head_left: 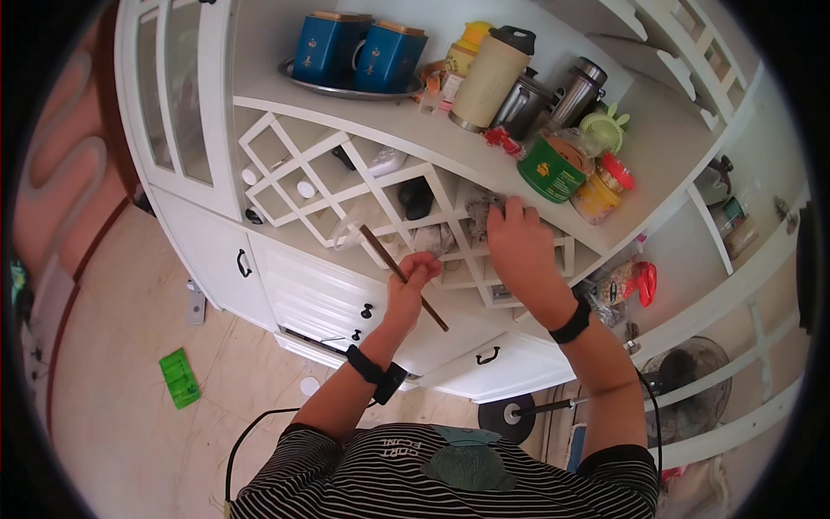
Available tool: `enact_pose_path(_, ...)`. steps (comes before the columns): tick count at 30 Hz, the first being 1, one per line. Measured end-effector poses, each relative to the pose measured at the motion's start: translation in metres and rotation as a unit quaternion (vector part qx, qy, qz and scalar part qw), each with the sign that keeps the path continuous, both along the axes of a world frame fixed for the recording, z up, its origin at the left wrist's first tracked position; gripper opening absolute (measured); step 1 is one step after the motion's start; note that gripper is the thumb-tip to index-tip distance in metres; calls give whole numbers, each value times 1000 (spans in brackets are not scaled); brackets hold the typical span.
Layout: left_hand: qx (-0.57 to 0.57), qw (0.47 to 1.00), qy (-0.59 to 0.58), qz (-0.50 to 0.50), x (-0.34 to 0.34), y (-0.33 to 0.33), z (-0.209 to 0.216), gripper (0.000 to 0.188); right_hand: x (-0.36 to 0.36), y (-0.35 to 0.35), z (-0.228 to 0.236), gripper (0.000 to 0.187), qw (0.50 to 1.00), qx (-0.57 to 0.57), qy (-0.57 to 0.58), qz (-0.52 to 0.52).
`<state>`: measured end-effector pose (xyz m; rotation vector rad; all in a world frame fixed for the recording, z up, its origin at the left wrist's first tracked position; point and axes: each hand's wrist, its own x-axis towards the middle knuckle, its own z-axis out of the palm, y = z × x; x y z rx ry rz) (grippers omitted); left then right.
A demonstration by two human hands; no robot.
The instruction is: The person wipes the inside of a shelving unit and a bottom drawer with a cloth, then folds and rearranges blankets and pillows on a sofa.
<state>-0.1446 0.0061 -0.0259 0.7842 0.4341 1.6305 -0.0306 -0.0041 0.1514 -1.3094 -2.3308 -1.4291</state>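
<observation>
My left hand point(408, 285) is closed around a thin brown stick point(385, 252), held slanting in front of the white lattice rack point(339, 195). A see-through whitish piece point(348, 235) shows by the stick's upper end; whether it is joined to it I cannot tell. My right hand point(521, 251) is at the rack's right part, fingers bent and together at the upper edge of a compartment. Beside those fingertips sits a greyish crumpled bundle point(481, 212), partly covered. What the right fingers grip is hidden. A dark rounded thing point(416, 198) and a pale wrapped bundle point(432, 240) lie in nearby compartments.
On the shelf above stand two blue mugs point(389, 57) on a metal tray point(303, 82), a beige tumbler point(491, 80), metal flasks point(577, 91), a green tub point(553, 166) and a red-lidded jar point(601, 190). A fan point(692, 381) stands at right; a green packet point(179, 379) lies on the floor.
</observation>
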Motion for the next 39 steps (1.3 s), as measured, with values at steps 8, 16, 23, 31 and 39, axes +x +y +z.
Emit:
enact_pose_path(8, -11, 999, -19, -27, 0, 1, 4, 22, -48, 25, -24, 20, 959, -187, 210, -23)
enact_pose_path(16, -49, 997, -52, -35, 1, 7, -10, 25, -65, 48, -43, 33, 858, -146, 484, 93)
enact_pose_path(23, -110, 988, -95, -53, -9, -3, -8, 23, -51, 20, -35, 65, 947, -92, 270, 148)
enact_pose_path(31, -50, 986, -138, -79, 4, 0, -13, 21, -63, 43, -16, 17, 988, -47, 55, 133)
enact_pose_path(39, -43, 988, -123, -87, -6, -7, -13, 23, -21, 20, -35, 13, 990, -102, -11, 99)
